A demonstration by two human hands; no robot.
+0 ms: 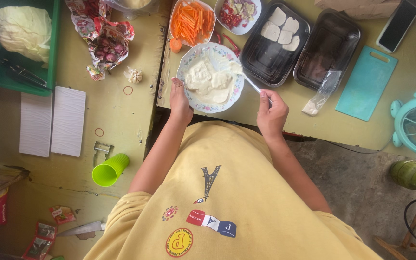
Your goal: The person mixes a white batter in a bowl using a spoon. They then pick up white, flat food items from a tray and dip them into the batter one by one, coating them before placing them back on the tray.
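Left hand (179, 98) flat, fingers extended — right hand (272, 110) closed, fisted.

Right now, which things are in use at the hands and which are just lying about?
In use:
- left hand steadying the flowered bowl of white batter
- right hand holding the spoon in it

Lying about:
- carrot sticks
- black tray of white slices
- empty black tray
- teal cutting board
- phone
- cabbage
- green cup
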